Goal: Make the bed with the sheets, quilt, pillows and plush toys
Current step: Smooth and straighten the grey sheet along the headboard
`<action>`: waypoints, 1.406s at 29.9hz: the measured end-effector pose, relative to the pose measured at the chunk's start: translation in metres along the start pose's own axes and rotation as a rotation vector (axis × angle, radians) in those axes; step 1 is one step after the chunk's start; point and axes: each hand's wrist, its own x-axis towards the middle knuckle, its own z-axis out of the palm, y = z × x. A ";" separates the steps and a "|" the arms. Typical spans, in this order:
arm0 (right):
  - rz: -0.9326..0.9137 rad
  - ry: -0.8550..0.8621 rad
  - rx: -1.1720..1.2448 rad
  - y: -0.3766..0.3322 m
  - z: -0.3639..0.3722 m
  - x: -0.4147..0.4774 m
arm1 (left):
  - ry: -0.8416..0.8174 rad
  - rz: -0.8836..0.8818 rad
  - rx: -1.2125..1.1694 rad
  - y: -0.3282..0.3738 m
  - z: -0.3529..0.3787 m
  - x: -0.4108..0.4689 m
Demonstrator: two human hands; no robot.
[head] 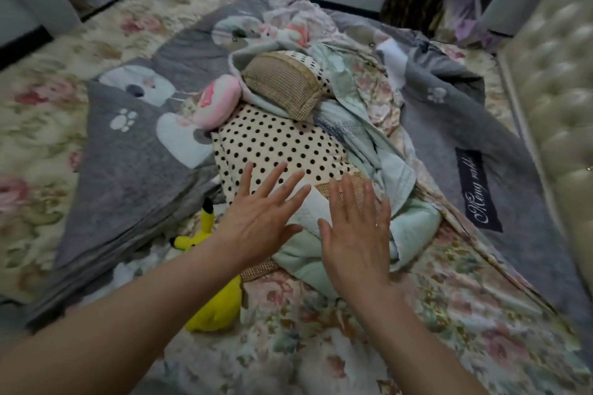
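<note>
A heap of bedding lies mid-bed on the floral sheet (449, 314). My left hand (260, 218) and my right hand (356, 234) hover side by side over its near end, fingers spread, holding nothing. Under them lie a polka-dot pillow (272, 141) and a crumpled mint green quilt (378, 154). A woven-mat pillow (282, 83) rests further back, with a pink plush cushion (218, 99) at its left. A yellow plush toy (211, 305) lies below my left forearm, partly hidden. A grey quilt with white dog faces (128, 163) spreads to the left.
A grey blanket with a dark script label (478, 189) lies at the right, beside a tufted cream headboard (561, 106). More crumpled cloth (288, 26) sits at the far end. Walls and dark curtains close the far side.
</note>
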 end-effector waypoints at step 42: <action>0.344 -0.180 0.005 -0.465 0.048 0.139 | -0.018 0.285 0.012 -0.488 0.052 -0.108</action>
